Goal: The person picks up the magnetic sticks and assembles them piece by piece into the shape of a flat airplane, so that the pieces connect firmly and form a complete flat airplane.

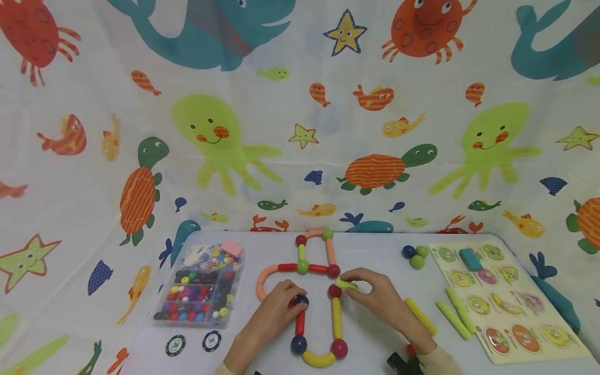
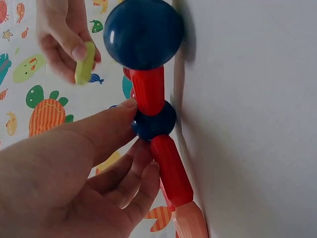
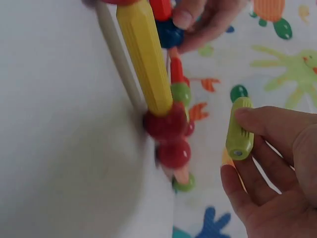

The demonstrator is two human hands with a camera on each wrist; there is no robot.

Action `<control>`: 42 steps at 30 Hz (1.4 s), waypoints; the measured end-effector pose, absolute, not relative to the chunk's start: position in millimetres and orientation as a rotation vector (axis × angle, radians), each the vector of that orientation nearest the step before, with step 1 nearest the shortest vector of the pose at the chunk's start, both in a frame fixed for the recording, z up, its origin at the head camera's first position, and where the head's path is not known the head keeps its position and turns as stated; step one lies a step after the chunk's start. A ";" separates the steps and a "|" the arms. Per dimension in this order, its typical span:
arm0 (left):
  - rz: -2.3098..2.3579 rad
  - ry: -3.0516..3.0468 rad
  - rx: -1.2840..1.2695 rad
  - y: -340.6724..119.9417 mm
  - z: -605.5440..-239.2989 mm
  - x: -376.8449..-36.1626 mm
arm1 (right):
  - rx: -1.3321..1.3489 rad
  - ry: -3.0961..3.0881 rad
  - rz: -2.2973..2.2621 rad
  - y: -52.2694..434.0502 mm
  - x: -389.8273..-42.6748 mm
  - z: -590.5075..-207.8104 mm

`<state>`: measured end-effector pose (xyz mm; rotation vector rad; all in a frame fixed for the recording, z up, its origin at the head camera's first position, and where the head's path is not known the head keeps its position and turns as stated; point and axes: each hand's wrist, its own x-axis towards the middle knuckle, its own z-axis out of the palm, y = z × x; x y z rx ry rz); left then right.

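Gap in stick-and-ball chain sits between dark blue ball and red ball. Right hand pinches short lime-green stick just right of red ball, long axis roughly crosswise, pointing toward blue ball. Left hand fingertips grip blue ball, apparently steadying it. Right hand nearer gap.

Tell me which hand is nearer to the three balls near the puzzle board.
The right hand. It holds a short green stick left of and below the three balls. The left hand is farther left, touching a dark blue ball in the stick figure.
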<state>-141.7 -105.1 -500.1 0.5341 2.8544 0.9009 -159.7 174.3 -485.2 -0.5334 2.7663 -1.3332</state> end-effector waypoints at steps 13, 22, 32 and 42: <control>0.906 2.862 0.583 -107.7 -501.2 -144.4 | -0.808 2.538 -1.179 126.1 -177.7 -505.4; 0.919 2.874 0.615 -107.6 -501.7 -145.7 | -0.860 2.543 -1.141 124.0 -174.4 -511.6; 0.895 2.899 0.691 -101.3 -504.6 -145.7 | -0.572 2.761 -1.306 136.7 -171.8 -510.9; 0.777 2.940 0.739 -90.2 -512.8 -148.3 | -0.458 2.732 -1.279 149.9 -170.9 -518.6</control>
